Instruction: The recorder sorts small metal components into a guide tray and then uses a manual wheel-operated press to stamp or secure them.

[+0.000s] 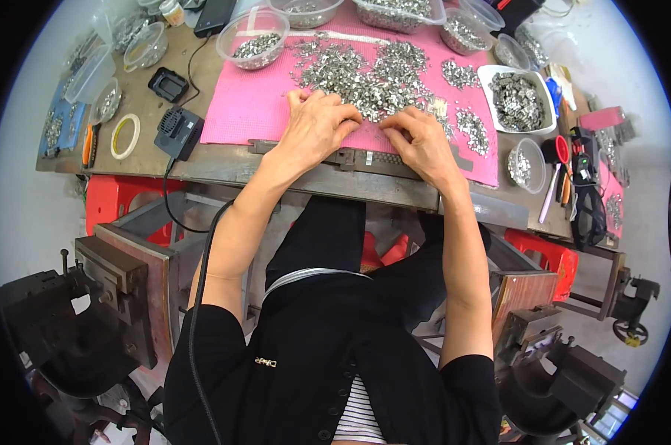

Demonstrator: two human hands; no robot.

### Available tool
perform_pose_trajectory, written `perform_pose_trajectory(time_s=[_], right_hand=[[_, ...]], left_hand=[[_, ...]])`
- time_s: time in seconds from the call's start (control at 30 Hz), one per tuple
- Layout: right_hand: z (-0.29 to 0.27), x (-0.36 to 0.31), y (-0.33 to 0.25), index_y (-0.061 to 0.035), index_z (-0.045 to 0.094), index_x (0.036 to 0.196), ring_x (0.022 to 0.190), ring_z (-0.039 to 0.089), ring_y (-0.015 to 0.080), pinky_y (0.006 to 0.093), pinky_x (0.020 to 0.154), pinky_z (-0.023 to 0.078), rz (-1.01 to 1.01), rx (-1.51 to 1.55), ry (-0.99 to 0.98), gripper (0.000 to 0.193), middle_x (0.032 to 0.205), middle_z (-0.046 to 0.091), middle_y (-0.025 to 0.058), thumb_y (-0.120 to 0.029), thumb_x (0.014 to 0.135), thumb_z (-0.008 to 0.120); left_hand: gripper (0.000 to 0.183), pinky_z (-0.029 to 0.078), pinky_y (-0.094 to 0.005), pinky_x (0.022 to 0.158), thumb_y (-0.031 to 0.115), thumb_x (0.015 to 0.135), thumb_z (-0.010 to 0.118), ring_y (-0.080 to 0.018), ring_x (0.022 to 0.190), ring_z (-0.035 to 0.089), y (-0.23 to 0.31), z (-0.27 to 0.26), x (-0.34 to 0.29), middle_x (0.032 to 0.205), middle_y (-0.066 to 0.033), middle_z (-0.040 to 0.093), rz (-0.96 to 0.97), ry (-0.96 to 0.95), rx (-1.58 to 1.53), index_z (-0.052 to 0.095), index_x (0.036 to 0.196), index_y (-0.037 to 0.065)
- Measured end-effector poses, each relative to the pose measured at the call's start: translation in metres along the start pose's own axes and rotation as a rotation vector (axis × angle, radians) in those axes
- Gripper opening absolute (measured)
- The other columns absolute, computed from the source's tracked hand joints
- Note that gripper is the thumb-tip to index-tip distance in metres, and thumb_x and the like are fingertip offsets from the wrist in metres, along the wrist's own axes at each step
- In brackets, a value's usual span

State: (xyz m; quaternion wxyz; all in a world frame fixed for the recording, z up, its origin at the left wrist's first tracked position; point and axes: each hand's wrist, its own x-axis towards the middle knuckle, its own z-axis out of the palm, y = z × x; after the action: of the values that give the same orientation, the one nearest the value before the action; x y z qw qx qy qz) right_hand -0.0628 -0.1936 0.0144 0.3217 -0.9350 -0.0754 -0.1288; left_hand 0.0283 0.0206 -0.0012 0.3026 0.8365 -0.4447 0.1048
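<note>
A large pile of small shiny metal parts (365,78) lies spread on a pink textured mat (232,111). My left hand (317,124) is at the pile's near edge, thumb and index finger brought together; anything between them is too small to make out. Just to its right, my right hand (422,141) has its fingers curled and pinched, and what they hold is hidden. Below both hands, a dark metal bar fixture (344,157) with a row of small pieces runs along the bench's front edge.
Clear plastic bowls (254,41) of metal parts stand along the back. At right are a white tub (517,100) and a small clear bowl (527,165). A black charger (178,132), its cable and a tape roll (125,136) lie at left.
</note>
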Motion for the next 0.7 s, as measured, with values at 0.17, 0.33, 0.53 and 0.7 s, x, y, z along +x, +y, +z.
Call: perform_pose_trajectory(time_s=[0.17, 0.33, 0.53, 0.7], right_hand=[[0.015, 0.006, -0.005, -0.0084, 0.073, 0.096, 0.079, 0.062, 0.0284, 0.0401, 0.074, 0.044, -0.036, -0.101, 0.143, 0.008, 0.083, 0.063, 0.0089, -0.009, 0.087, 0.071], [0.009, 0.004, -0.007, -0.0076, 0.074, 0.095, 0.076, 0.062, 0.0311, 0.0417, 0.069, 0.047, -0.066, -0.088, 0.071, 0.007, 0.084, 0.064, 0.0107, -0.008, 0.088, 0.07], [0.002, -0.003, -0.002, -0.0106, 0.073, 0.098, 0.081, 0.061, 0.0296, 0.0423, 0.077, 0.043, -0.04, -0.155, 0.06, 0.01, 0.084, 0.06, 0.0091, -0.011, 0.09, 0.067], [0.008, -0.001, -0.005, -0.0101, 0.072, 0.097, 0.08, 0.061, 0.0292, 0.0423, 0.077, 0.043, -0.041, -0.101, 0.11, 0.008, 0.083, 0.058, 0.0089, -0.011, 0.09, 0.067]], left_hand=[[0.006, 0.031, -0.0437, 0.09, 0.02, 0.088, 0.072, -0.0205, 0.087, 0.058, 0.002, 0.0, -0.002, 0.082, 0.0002, 0.062, 0.023, 0.003, 0.013, 0.073, 0.092, 0.017], [0.007, 0.03, -0.0398, 0.088, 0.02, 0.089, 0.071, -0.0179, 0.08, 0.057, 0.004, -0.005, -0.003, 0.077, 0.001, 0.061, -0.036, -0.033, -0.137, 0.072, 0.092, 0.014], [0.008, 0.03, -0.0395, 0.085, 0.021, 0.089, 0.071, -0.0182, 0.078, 0.056, 0.002, -0.002, -0.007, 0.074, 0.0005, 0.06, -0.032, -0.033, -0.101, 0.072, 0.092, 0.013], [0.01, 0.03, -0.0405, 0.084, 0.022, 0.089, 0.071, -0.0197, 0.077, 0.056, 0.005, -0.005, -0.007, 0.073, 0.0, 0.059, -0.05, -0.037, -0.04, 0.071, 0.09, 0.012]])
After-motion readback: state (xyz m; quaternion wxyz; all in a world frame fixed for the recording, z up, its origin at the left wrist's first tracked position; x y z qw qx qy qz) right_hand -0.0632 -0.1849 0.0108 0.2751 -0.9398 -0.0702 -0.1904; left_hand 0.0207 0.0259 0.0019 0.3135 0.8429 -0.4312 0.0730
